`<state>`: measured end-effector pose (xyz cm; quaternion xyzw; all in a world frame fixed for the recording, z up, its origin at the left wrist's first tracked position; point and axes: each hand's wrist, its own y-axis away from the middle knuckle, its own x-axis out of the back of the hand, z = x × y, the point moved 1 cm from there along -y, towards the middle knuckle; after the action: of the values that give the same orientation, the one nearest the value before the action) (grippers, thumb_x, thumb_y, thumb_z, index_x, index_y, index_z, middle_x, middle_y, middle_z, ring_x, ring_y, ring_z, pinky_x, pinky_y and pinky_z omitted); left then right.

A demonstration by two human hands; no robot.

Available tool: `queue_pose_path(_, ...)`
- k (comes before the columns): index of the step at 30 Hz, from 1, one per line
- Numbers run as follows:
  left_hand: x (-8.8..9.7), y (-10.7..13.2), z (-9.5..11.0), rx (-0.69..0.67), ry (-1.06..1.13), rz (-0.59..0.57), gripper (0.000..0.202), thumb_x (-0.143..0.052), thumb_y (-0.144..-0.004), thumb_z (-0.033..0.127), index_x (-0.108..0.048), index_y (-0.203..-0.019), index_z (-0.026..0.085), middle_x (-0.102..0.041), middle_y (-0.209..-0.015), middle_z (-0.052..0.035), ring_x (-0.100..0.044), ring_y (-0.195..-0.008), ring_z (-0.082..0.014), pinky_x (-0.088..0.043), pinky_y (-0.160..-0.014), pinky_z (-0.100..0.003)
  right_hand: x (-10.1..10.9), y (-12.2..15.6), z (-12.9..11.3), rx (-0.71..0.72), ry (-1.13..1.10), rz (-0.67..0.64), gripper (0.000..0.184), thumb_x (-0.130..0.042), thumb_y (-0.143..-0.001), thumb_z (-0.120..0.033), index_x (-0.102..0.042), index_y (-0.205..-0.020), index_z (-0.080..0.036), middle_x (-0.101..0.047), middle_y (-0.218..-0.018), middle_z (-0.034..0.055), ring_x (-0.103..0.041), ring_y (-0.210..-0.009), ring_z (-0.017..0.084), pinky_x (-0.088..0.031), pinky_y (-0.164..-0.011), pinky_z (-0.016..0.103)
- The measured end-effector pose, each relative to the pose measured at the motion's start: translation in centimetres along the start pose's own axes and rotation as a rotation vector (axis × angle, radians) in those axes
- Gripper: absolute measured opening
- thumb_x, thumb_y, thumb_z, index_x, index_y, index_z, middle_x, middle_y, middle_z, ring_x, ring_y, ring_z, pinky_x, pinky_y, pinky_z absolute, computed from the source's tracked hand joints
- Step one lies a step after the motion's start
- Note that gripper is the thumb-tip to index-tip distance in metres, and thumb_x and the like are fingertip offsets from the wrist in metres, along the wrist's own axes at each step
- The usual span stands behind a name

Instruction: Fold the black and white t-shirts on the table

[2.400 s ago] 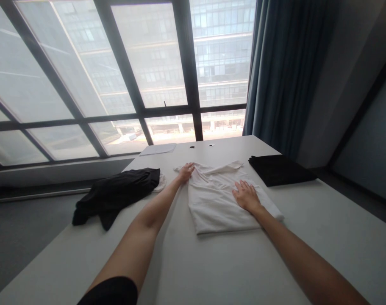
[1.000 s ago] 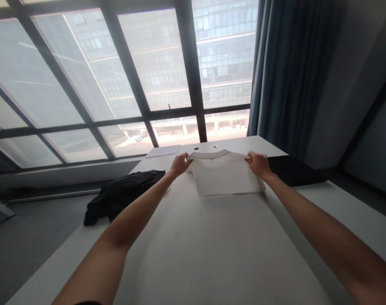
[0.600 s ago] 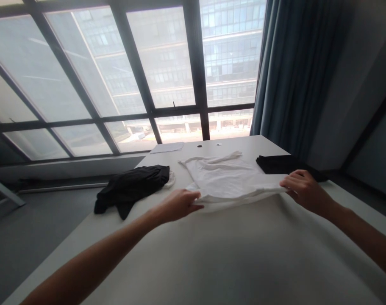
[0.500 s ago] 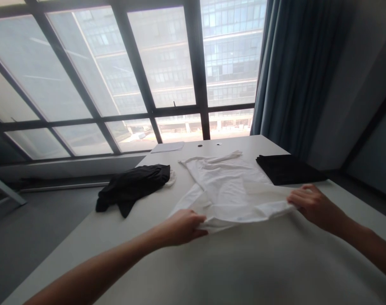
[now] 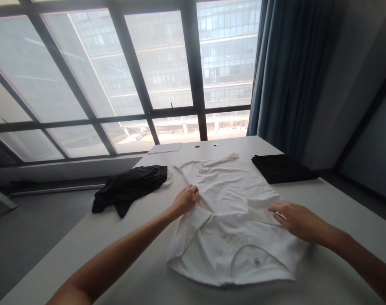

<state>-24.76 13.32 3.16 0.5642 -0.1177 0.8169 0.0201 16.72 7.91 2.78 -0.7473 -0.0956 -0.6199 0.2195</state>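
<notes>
A white T-shirt (image 5: 224, 199) lies spread on the table, its round neckline and small dark label nearest me. At its left edge my left hand (image 5: 187, 198) is closed, fingers curled on the cloth. My right hand (image 5: 291, 218) is open over the shirt's right side, fingers stretched and close to the fabric. Folds and creases run across the middle of the shirt, and its left side is turned inward.
On the white table (image 5: 142, 254), a crumpled black garment (image 5: 129, 186) lies at left, partly over a light cloth (image 5: 169, 179). Folded black fabric (image 5: 281, 168) sits at right. Papers (image 5: 164, 148) lie at the far edge, before the windows. A blue curtain (image 5: 281, 84) hangs behind.
The shirt's near end has come down toward me and now lies flat, its neckline showing. My left hand has moved up along the left edge; my right hand has let go and opened.
</notes>
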Motion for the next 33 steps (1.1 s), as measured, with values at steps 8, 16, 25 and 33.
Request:
queue_pose_path(8,-5.0,-2.4,-3.3,-0.003,-0.122,-0.067,0.054,-0.038,-0.099,0.040,-0.037,-0.150,0.022,-0.028,-0.161,-0.0137,-0.018,-0.150,-0.0319,-0.020,-0.117,-0.059,-8.1,-8.1,-3.1,-0.071,-0.043,-0.009,0.055,-0.044,-0.097,-0.043,-0.047,-0.147,-0.020,-0.037,-0.157,0.0134,-0.029,-0.146,0.029,-0.020,-0.118,0.049)
queue_pose_path(16,-3.4,-7.7,-6.9,0.082,-0.314,-0.081,0.063,-0.035,-0.095,0.023,-0.026,-0.157,0.020,-0.018,-0.165,-0.0107,-0.013,-0.151,-0.0325,-0.017,-0.115,-0.065,-10.3,-12.9,-2.1,-0.181,-0.001,-0.052,0.057,-0.038,-0.099,-0.046,-0.041,-0.151,-0.021,-0.029,-0.162,0.0123,-0.021,-0.149,0.027,-0.012,-0.119,0.050)
queue_pose_path(25,-3.2,0.1,-9.5,0.208,-0.466,-0.081,0.063,-0.042,-0.092,0.027,-0.039,-0.150,0.002,-0.032,-0.155,-0.0288,-0.020,-0.148,-0.0405,-0.021,-0.115,-0.059,-10.9,-10.5,-1.7,-0.137,0.040,-0.019,0.060,-0.035,-0.100,-0.046,-0.037,-0.153,-0.018,-0.030,-0.161,0.0146,-0.023,-0.149,0.029,-0.016,-0.119,0.050)
queue_pose_path(33,-1.2,4.4,-9.0,0.174,-0.463,-0.159,0.071,-0.047,-0.086,0.027,-0.036,-0.149,-0.004,-0.028,-0.157,-0.0281,-0.019,-0.150,-0.0364,-0.021,-0.119,-0.048,-10.7,-5.7,-3.4,-0.120,0.047,0.011,0.059,-0.036,-0.100,-0.046,-0.040,-0.152,-0.019,-0.030,-0.161,0.0135,-0.023,-0.149,0.030,-0.018,-0.119,0.051)
